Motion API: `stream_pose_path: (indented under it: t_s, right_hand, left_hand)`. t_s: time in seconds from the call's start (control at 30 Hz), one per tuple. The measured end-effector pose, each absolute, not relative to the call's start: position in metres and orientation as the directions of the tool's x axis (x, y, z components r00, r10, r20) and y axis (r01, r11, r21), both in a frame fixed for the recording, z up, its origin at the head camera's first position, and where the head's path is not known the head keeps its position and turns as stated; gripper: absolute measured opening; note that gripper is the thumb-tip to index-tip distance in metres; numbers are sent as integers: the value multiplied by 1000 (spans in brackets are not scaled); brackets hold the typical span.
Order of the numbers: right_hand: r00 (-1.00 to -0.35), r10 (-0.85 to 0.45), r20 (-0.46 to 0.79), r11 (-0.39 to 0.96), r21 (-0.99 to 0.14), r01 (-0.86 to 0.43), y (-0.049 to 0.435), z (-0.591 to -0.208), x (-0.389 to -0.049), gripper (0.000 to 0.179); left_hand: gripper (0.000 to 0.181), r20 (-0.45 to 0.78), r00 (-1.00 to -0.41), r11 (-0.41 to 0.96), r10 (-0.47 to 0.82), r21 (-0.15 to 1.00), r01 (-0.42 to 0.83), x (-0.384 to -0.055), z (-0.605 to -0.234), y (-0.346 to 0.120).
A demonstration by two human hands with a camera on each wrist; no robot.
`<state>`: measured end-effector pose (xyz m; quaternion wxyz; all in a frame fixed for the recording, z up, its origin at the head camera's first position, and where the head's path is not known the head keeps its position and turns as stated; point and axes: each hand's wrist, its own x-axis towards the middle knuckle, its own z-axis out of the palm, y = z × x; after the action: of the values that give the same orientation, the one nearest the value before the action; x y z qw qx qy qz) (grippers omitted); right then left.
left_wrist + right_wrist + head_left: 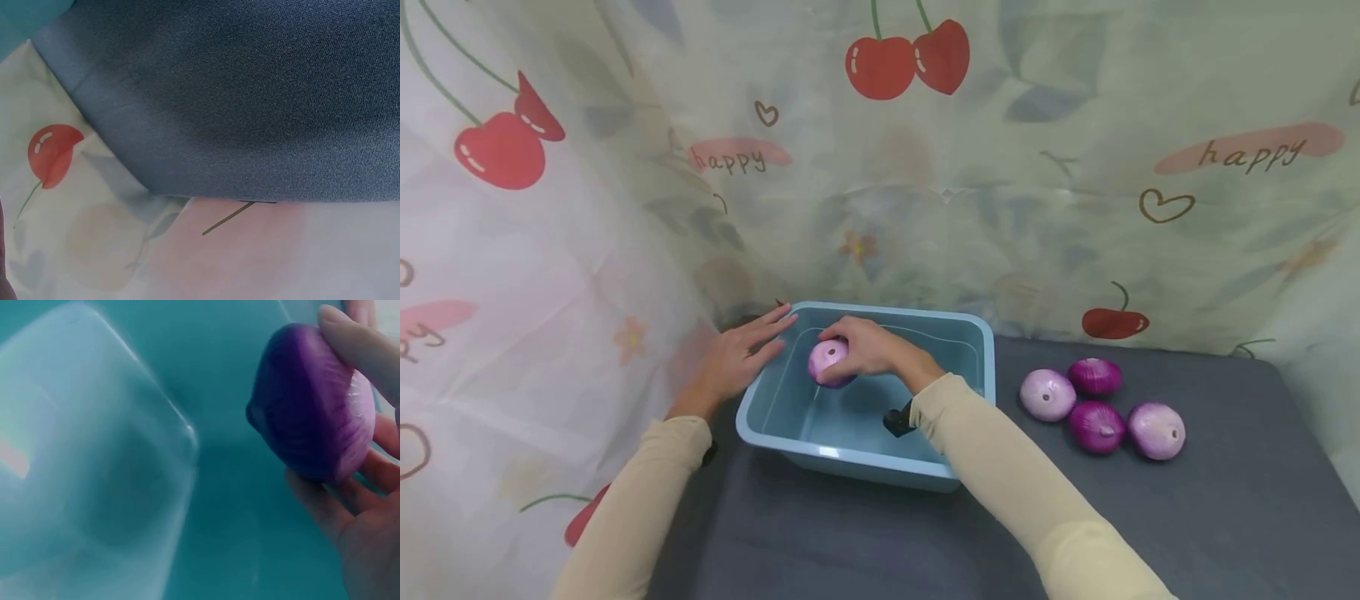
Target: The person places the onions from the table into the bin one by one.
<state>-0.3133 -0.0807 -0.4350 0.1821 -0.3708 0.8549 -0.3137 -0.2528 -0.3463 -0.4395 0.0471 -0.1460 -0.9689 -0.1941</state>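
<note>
My right hand [871,348] grips a purple onion [829,362] between thumb and fingers, inside the left part of a blue plastic tub [880,467]. The right wrist view shows that onion [306,406] held above the tub's floor, its pointed end facing away from the palm. At the tub's left rim lies my left hand [733,358], its fingers extended and fingertips right at the edge. Only a sliver of the left hand [5,281] enters the left wrist view.
Right of the tub, several onions sit close together on the dark grey cloth: a pale onion [1047,395], a dark purple onion [1095,377], another dark onion [1097,427] and another pale one [1157,432]. A cherry-print curtain [940,208] hangs behind and at the left.
</note>
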Motion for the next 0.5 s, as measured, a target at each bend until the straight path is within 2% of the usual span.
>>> stream_pose_path:
  t_s: [0.23, 0.5]
  right_hand:
    - [-597, -799, -73, 491, -652, -578, -87, -441, -311, 73]
    - [-584, -807, -82, 489, -648, -584, -87, -445, -315, 74]
  left_hand:
    - [49, 157, -948, 872, 276, 375, 316, -253, -441, -347]
    - [48, 162, -947, 870, 277, 376, 319, -254, -443, -348]
